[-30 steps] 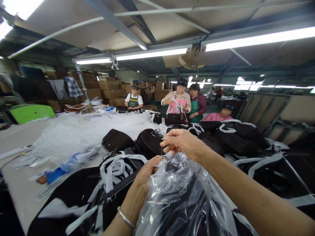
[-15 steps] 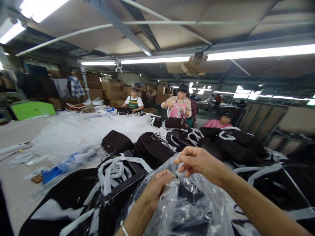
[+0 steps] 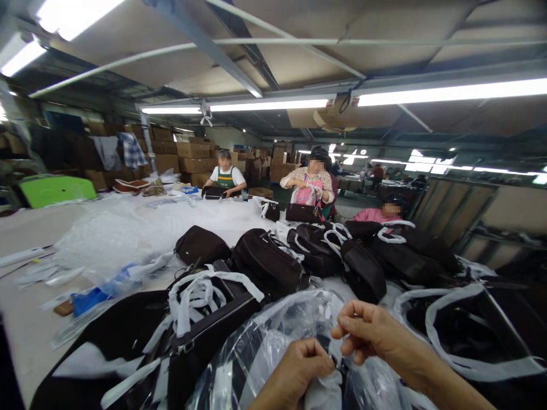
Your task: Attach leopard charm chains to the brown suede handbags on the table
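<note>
A large clear plastic bag lies crumpled in front of me, with a dark thing and white wrapping showing through it. My left hand is closed, its fingertips pinching a white-wrapped strap beside a small dark metal fitting. Just to the right and slightly higher is my right hand, its fingers curled in towards the thumb. Whatever the right fingertips may hold is too small to make out. Left of the plastic stands a black handbag with handles wrapped in white.
Several dark handbags lie beyond my hands, and more wrapped handles loop at the right. Clear plastic sheets and a blue packet lie on the left of the table. Co-workers handle bags across it.
Both hands have moved down and to the right. The clear plastic has sunk and spread lower, uncovering more of the dark bags behind it.
</note>
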`<state>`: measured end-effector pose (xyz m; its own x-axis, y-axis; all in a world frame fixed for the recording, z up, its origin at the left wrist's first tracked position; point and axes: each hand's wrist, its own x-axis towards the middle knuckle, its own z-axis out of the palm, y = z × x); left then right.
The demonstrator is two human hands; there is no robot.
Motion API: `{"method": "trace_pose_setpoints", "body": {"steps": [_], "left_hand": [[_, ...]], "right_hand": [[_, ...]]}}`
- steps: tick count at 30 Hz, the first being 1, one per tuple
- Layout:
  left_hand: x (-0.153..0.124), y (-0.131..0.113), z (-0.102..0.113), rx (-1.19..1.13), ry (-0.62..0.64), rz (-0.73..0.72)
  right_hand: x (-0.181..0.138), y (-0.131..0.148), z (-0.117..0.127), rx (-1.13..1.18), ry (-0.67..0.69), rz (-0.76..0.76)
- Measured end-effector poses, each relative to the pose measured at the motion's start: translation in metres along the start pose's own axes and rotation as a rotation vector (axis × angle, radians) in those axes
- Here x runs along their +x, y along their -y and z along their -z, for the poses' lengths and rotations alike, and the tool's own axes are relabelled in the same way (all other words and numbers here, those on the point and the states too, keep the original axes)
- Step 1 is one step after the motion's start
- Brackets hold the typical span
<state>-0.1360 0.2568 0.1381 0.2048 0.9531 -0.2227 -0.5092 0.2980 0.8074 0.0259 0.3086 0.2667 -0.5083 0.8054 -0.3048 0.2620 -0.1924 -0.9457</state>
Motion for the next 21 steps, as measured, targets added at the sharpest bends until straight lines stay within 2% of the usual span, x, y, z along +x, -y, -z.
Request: {"method": "trace_pose_setpoints", "body": {"steps": [6, 13, 21], "left_hand": [[-0.004, -0.004, -0.002, 0.039, -0.004, -0.048], [-0.009, -0.007, -0.004, 0.065, 0.000, -0.068], [-0.001, -0.008, 0.004, 0.077, 0.019, -0.140]], "right_hand": [[0.004, -0.004, -0.005, 0.021, 0.023, 0.005], [0.012, 0.000, -0.006, -0.005, 0.166, -0.040], [0.024, 0.011, -0.010, -0.077, 0.158, -0.079]]}}
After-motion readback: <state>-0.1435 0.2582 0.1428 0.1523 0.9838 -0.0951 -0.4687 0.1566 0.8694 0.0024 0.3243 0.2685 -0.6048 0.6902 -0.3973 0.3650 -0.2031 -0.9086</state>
